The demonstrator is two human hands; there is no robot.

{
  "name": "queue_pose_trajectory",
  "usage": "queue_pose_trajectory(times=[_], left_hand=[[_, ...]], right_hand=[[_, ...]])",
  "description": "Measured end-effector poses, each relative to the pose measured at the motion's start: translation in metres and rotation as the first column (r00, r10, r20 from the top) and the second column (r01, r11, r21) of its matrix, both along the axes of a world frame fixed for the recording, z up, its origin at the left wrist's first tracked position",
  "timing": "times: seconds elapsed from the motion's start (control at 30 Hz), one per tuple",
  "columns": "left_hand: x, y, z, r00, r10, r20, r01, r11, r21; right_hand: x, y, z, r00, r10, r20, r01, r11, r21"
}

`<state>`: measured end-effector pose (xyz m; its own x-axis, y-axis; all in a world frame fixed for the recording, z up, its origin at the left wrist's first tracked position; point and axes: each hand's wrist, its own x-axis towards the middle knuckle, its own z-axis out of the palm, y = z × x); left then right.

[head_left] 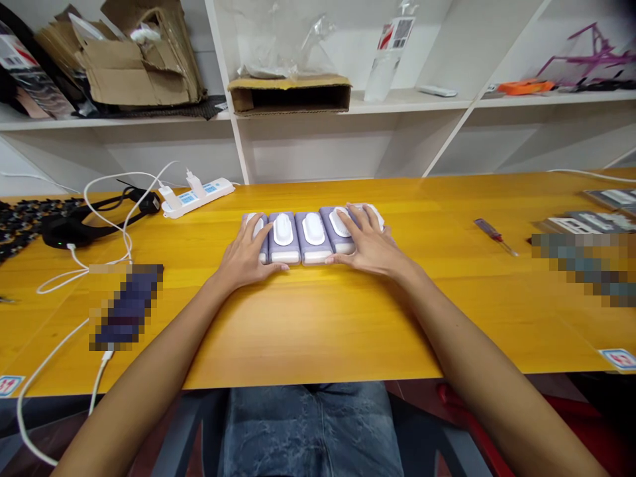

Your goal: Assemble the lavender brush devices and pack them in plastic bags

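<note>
A tight row of several lilac-and-white rectangular plastic packs [313, 238] lies side by side on the yellow wooden table [318, 331], each with a raised white oval on top. My left hand [246, 248] covers the left end of the row, fingers spread over the first pack and thumb along its front. My right hand [370, 242] grips the right end, its fingers over the last packs. The thumbs nearly meet in front of the row. The hands hide most of the end packs.
A white power strip [196, 197] with plugged-in chargers and white cables lies to the left, near a black corded device [74, 228]. A screwdriver [494, 236] lies to the right. Pixelated objects lie on both sides. White shelves [348, 106] hold cardboard and plastic.
</note>
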<state>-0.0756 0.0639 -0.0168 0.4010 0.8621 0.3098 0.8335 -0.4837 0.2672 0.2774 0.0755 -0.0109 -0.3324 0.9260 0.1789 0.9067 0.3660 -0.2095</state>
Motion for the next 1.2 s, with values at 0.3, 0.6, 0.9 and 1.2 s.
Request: queue_pose_trajectory(times=[0.3,0.6,0.9,1.2], left_hand=[[-0.004,0.010,-0.002,1.000,0.019,-0.009,-0.019,1.000,0.022],[-0.005,0.012,-0.001,1.000,0.012,-0.014,-0.012,0.999,0.033],[-0.002,0.011,0.001,0.996,0.013,-0.092,-0.004,0.995,0.097],[-0.001,0.010,0.001,0.989,0.016,-0.145,0.004,0.991,0.132]], right_hand=[[-0.007,0.001,-0.002,0.999,-0.031,0.022,0.031,0.999,0.013],[-0.011,0.000,0.000,0.998,-0.054,0.037,0.054,0.999,0.004],[-0.005,0.003,-0.005,0.999,-0.032,-0.011,0.033,0.998,0.061],[-0.013,-0.001,-0.001,0.995,-0.087,0.040,0.085,0.995,0.055]])
